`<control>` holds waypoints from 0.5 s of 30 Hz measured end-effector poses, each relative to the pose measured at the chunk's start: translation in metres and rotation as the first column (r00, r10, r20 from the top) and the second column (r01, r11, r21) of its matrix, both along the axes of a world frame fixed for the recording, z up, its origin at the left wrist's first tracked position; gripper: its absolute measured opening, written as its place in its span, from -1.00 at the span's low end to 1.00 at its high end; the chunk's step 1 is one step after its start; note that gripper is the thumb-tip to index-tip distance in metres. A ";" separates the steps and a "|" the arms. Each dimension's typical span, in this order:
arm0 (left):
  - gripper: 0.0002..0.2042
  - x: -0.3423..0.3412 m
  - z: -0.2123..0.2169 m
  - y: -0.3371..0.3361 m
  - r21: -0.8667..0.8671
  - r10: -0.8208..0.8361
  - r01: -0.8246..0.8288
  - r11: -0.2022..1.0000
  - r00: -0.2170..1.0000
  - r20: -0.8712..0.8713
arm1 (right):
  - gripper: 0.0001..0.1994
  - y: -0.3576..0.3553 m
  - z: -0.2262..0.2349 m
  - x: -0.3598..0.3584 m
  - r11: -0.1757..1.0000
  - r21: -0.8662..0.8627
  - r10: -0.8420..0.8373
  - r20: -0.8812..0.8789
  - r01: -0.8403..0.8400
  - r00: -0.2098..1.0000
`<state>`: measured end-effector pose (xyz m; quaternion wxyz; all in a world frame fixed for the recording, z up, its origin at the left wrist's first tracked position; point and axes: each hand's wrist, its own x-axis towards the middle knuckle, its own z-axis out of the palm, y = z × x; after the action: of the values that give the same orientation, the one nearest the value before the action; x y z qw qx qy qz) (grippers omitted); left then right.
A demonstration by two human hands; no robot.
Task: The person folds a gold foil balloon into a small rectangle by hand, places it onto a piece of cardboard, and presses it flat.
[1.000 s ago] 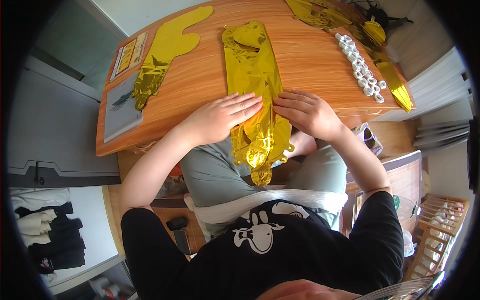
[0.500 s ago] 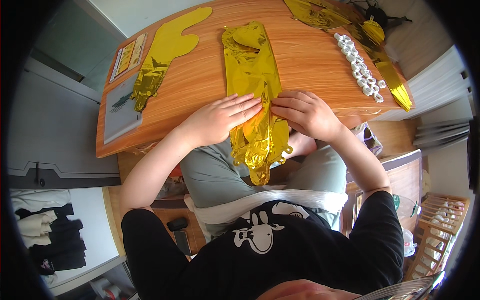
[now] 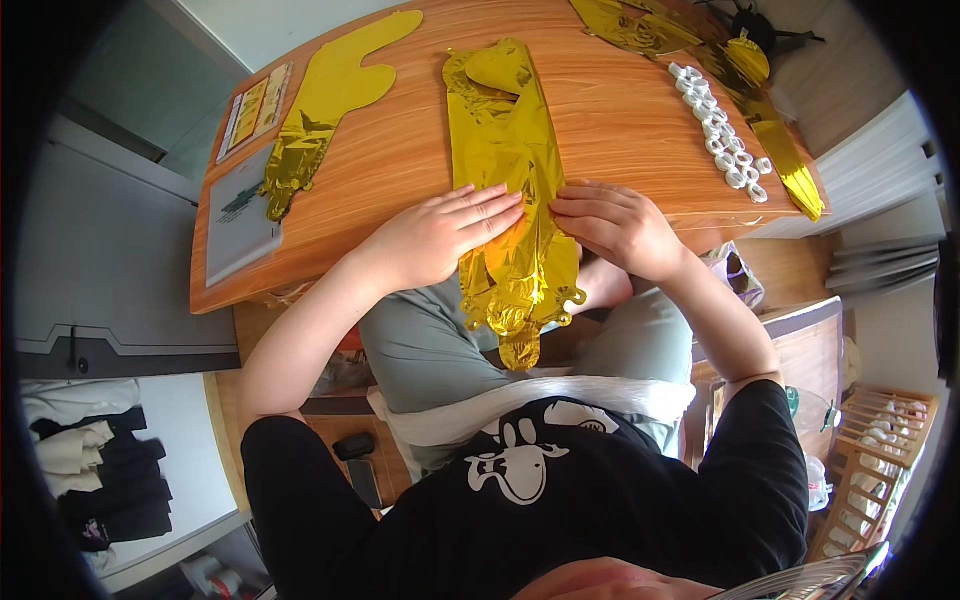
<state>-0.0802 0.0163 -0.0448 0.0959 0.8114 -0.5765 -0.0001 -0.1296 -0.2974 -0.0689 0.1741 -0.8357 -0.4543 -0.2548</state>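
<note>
In front of me a flat gold foil balloon (image 3: 500, 135) lies lengthwise on the wooden table (image 3: 400, 150). Its crinkled, tabbed lower end hangs past the front edge over my lap. My left hand (image 3: 445, 230) rests flat on the foil's left part, fingers stretched toward the middle. At the foil's right edge lies my right hand (image 3: 620, 230), its fingers extended and fingertips touching the border. The thumbs are mostly hidden. Folded layers and creases show along the balloon's upper part and centre.
Another gold foil balloon (image 3: 340, 90) lies at the left, by a printed card (image 3: 255, 115) and a translucent sleeve (image 3: 240, 225). White ring-shaped rolls (image 3: 715, 130) stand in rows at the right. More gold foil (image 3: 640, 30) lies behind them. A wooden rack (image 3: 880, 450) stands low at the right.
My right hand has slid slightly right, from the foil's middle out to its edge. The left hand stays almost where it was.
</note>
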 end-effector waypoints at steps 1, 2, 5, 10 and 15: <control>-0.36 0.000 0.000 0.000 0.001 -0.003 0.003 1.000 1.000 0.002 | -0.68 0.000 0.000 0.000 1.000 -0.010 0.005 0.008 -0.004 1.000; -0.36 0.000 0.000 0.000 0.003 -0.006 0.006 1.000 1.000 0.005 | -0.68 0.001 0.001 0.000 1.000 -0.011 0.005 0.009 -0.005 1.000; -0.44 -0.002 0.002 -0.001 -0.020 -0.006 0.006 1.000 1.000 0.002 | -0.65 0.007 0.004 -0.005 0.999 0.018 -0.028 -0.011 0.028 1.000; -0.40 -0.003 0.003 0.000 -0.022 -0.011 0.011 1.000 1.000 -0.013 | -0.63 0.009 0.005 -0.008 0.997 -0.050 -0.051 0.065 0.055 0.997; -0.37 -0.003 0.004 0.000 -0.023 -0.016 0.015 1.000 1.000 -0.024 | -0.57 0.008 0.005 -0.005 0.998 -0.056 -0.033 0.034 0.035 0.999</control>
<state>-0.0828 0.0165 -0.0412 0.1122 0.8057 -0.5816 -0.0041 -0.1350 -0.2890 -0.0641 0.1383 -0.8436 -0.4498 -0.2587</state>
